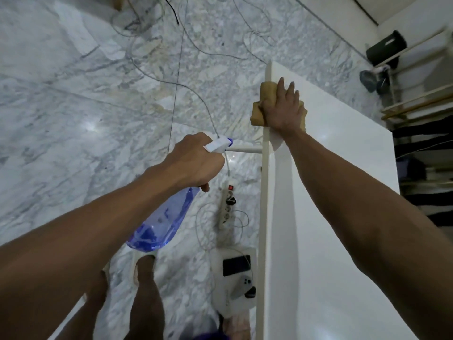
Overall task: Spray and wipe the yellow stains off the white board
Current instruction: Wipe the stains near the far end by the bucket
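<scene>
While our right hand (282, 111) presses flat on the sponge (259, 114) at the white board (331, 192) edge and our left hand (193, 163) grips the spray bottle (164, 222), we risk drips reaching the power strip (226, 207) below.

there is 1 view only, from a camera worn on the person's head, looking steeply down and forward with a wide-angle bend at the edges. both forearms reach in from the bottom corners, so the left hand (193, 163) and right hand (282, 107) sit near the middle, close to the lens. the white board (331, 217) fills the right half, its long edge running away from the camera. the marble floor (73, 94) lies well below on the left, with the person's feet at the bottom edge.
</scene>
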Demonstrator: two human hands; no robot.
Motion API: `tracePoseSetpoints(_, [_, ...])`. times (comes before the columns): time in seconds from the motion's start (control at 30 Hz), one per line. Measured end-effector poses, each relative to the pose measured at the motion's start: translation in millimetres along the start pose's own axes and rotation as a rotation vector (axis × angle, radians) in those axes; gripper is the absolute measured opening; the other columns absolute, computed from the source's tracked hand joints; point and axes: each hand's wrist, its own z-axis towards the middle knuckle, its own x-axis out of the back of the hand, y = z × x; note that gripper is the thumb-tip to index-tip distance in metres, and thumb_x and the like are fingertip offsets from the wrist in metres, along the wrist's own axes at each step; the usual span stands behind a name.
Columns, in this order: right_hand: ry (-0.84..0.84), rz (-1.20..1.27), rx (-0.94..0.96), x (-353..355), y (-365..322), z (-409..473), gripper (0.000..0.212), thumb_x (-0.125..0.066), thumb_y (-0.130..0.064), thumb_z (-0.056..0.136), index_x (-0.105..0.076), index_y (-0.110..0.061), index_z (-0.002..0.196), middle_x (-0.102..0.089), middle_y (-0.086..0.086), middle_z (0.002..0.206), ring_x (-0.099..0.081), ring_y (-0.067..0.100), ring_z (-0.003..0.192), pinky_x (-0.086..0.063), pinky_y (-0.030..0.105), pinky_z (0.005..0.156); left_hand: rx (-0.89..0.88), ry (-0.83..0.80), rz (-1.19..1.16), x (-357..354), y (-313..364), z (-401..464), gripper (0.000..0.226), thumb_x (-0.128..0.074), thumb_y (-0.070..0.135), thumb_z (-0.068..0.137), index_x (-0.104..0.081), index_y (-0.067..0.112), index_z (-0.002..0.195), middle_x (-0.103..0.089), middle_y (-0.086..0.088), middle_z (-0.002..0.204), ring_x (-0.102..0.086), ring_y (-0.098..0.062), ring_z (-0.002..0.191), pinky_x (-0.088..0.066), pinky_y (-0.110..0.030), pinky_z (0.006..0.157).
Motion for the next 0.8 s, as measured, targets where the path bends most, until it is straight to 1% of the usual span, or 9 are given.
tracePoseSetpoints(0.1, [-0.029,0.022,-0.019,-2.6,3.5,-27.4,0.075,-0.037,-0.050,0.104,-0.001,-0.020,0.162,0.001,0.014,0.169,-0.001,0.035,0.155,-0.004,0.057,0.122,0.015,-0.004,-0.013,-10.3,-8.6,-14.3,0.017,-0.054,0.013,0.093,-0.063,-0.002,0.092,-0.072,-0.027,0.101,-0.071,-0.023,0.045,-0.045,-0.034,0.058])
tracePoseSetpoints(0.2, [-0.042,0.028,-0.022,-5.4,6.8,-57.0,0.075,-0.038,-0.049,0.103,0.000,-0.021,0.162,0.002,0.013,0.169,0.000,0.035,0.155,-0.004,0.056,0.122,0.000,-0.002,-0.001,-21.6,-15.5,-32.1,0.017,-0.054,0.012,0.093,-0.059,0.008,0.078,-0.073,-0.025,0.101,-0.069,-0.020,0.042,-0.044,-0.031,0.055])
tracePoseSetpoints(0.27, [-0.041,0.022,-0.010,-8.7,10.9,-80.1,0.075,-0.038,-0.048,0.103,0.000,-0.020,0.162,0.002,0.013,0.169,0.000,0.035,0.155,-0.004,0.056,0.122,-0.001,-0.005,-0.004,-32.1,-22.9,-45.9,0.016,-0.054,0.013,0.093,-0.058,0.014,0.078,-0.073,-0.019,0.096,-0.068,-0.018,0.042,-0.044,-0.026,0.050])
tracePoseSetpoints(0.33, [-0.040,0.005,0.001,-12.4,14.9,-104.0,0.076,-0.038,-0.049,0.103,-0.001,-0.020,0.162,0.002,0.014,0.169,-0.001,0.036,0.155,-0.005,0.056,0.122,0.000,-0.012,-0.004,-44.1,-32.1,-62.4,0.018,-0.055,0.014,0.093,-0.058,0.019,0.076,-0.072,-0.015,0.094,-0.069,-0.018,0.043,-0.044,-0.025,0.050])
tracePoseSetpoints(0.4, [-0.041,0.011,0.010,-14.0,19.9,-129.0,0.077,-0.039,-0.051,0.103,0.000,-0.020,0.162,0.002,0.014,0.169,0.000,0.035,0.155,-0.005,0.056,0.121,0.021,-0.022,-0.020,-57.8,-41.1,-79.4,0.015,-0.057,0.016,0.094,-0.062,0.006,0.084,-0.073,-0.021,0.093,-0.068,-0.017,0.042,-0.044,-0.026,0.052])
tracePoseSetpoints(0.47, [-0.036,0.027,0.024,-17.2,24.5,-156.3,0.078,-0.040,-0.052,0.103,-0.001,-0.019,0.162,0.002,0.014,0.169,0.000,0.036,0.155,-0.004,0.056,0.121,0.051,-0.013,-0.018,-70.8,-51.9,-98.0,0.023,-0.058,0.018,0.093,-0.063,-0.005,0.096,-0.075,-0.025,0.093,-0.069,-0.018,0.043,-0.046,-0.029,0.056])
tracePoseSetpoints(0.53, [-0.038,0.032,0.023,-21.5,29.0,-187.2,0.078,-0.039,-0.053,0.103,-0.001,-0.020,0.162,0.002,0.014,0.169,0.000,0.035,0.155,-0.003,0.056,0.121,0.062,-0.004,-0.018,-85.2,-62.6,-117.4,0.023,-0.058,0.016,0.092,-0.065,-0.004,0.101,-0.075,-0.025,0.096,-0.070,-0.019,0.044,-0.047,-0.032,0.059])
tracePoseSetpoints(0.67, [-0.047,0.049,0.033,-31.3,42.9,-255.9,0.080,-0.041,-0.054,0.101,-0.001,-0.022,0.162,0.003,0.012,0.169,0.001,0.034,0.155,-0.002,0.056,0.121,0.057,-0.003,0.000,-117.6,-78.9,-163.1,0.014,-0.059,0.014,0.091,-0.064,0.003,0.097,-0.074,-0.022,0.094,-0.069,-0.019,0.043,-0.049,-0.031,0.057])
tracePoseSetpoints(0.8, [-0.055,0.052,0.041,-41.1,52.9,-316.5,0.079,-0.040,-0.054,0.102,0.000,-0.021,0.162,0.004,0.012,0.169,0.003,0.034,0.155,-0.001,0.055,0.122,0.059,0.001,-0.025,-145.5,-93.9,-208.3,0.022,-0.056,0.011,0.091,-0.066,-0.004,0.103,-0.073,-0.030,0.101,-0.072,-0.027,0.050,-0.051,-0.036,0.061])
